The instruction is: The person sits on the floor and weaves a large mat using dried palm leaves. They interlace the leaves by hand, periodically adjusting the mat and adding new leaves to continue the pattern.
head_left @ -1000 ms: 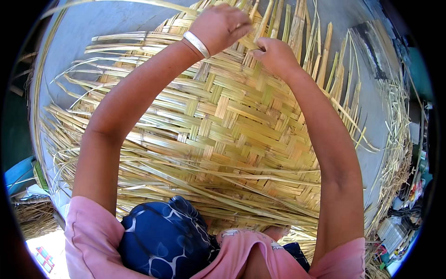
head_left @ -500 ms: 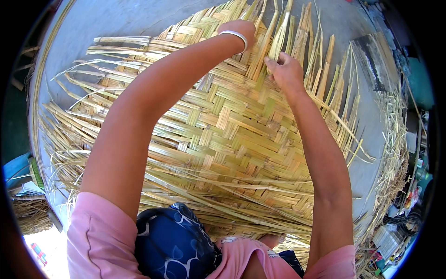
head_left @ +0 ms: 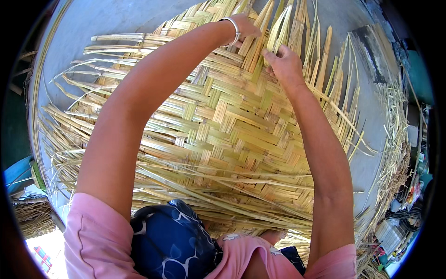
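Many loose cane splints [head_left: 69, 123] are being held leftward by the weave of a mat [head_left: 218, 114] being supported by the grey floor [head_left: 125, 16], its upper strips [head_left: 253, 50] being touched by the left hand [head_left: 245, 29], whose grip cannot be told, while a pale splint [head_left: 279, 29] is being pinched by the right hand [head_left: 286, 66], seemingly for steadiness.

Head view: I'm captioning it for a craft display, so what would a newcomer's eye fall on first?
Probably the big woven panel of yellow-green strips filling the centre, its loose ends fanning out to the left and upper right. Next, the left hand and right hand close together at its upper edge, with a silvery bracelet on the left wrist. Then the dark blue patterned cloth at the bottom.
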The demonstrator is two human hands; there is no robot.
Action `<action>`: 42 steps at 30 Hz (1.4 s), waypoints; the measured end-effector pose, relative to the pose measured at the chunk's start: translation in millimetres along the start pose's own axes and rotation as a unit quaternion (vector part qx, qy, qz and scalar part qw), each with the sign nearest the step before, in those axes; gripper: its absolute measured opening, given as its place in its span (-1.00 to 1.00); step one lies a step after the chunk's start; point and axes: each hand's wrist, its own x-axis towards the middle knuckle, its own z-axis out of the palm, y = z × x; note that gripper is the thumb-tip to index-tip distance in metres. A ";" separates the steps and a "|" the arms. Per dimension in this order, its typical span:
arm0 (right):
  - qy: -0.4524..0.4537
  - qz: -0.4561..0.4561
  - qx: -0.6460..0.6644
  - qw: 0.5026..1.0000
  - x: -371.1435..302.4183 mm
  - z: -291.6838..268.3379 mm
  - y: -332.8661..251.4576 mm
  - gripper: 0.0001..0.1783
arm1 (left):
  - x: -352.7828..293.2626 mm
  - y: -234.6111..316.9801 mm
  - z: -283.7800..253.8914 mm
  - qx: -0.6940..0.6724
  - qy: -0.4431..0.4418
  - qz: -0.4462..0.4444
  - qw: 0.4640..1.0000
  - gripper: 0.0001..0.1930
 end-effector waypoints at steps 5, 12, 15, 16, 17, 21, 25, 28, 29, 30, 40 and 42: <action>-0.005 0.007 0.029 1.000 3.1 -0.8 3.6 -0.65 | -1.9 -22.6 -0.7 0.024 -0.041 -0.010 0.999 -0.56; -0.018 0.045 0.039 0.998 12.7 2.2 7.9 -0.68 | -23.7 -36.6 11.0 -0.065 0.016 0.097 0.993 -0.63; -0.020 0.062 0.054 0.996 12.9 7.1 5.1 -0.69 | -9.9 -51.9 10.6 -0.131 0.007 0.102 0.986 -0.68; -0.022 0.060 0.056 0.996 13.4 9.7 4.9 -0.69 | -5.8 -55.6 8.7 -0.144 0.003 0.095 0.985 -0.69; -0.025 0.058 0.057 0.996 13.8 12.6 4.6 -0.70 | -2.5 -59.8 6.2 -0.157 0.000 0.087 0.984 -0.70; -0.007 0.069 0.079 0.994 14.6 13.2 14.3 -0.70 | -22.0 -46.3 9.4 -0.198 -0.051 0.119 0.972 -0.67; -0.002 0.056 0.079 0.995 12.9 19.3 17.4 -0.70 | -27.5 -47.9 11.0 -0.184 -0.034 0.154 0.970 -0.64; -0.013 0.040 0.086 0.995 8.1 19.6 15.4 -0.71 | -24.4 -49.2 7.3 -0.208 -0.060 0.153 0.964 -0.64; -0.018 0.034 0.090 0.995 7.9 19.4 15.1 -0.70 | -23.6 -48.9 5.6 -0.218 -0.074 0.149 0.962 -0.64; -0.018 0.031 0.116 0.993 9.3 18.5 18.2 -0.70 | -23.6 -45.7 5.0 -0.219 -0.088 0.148 0.960 -0.65; -0.027 0.006 0.158 0.987 12.2 27.6 37.7 -0.61 | -31.8 -37.0 2.7 -0.353 -0.175 0.148 0.907 -0.74; -0.014 0.002 0.156 0.988 9.9 29.0 36.5 -0.58 | -31.6 -37.4 4.0 -0.362 -0.175 0.149 0.903 -0.77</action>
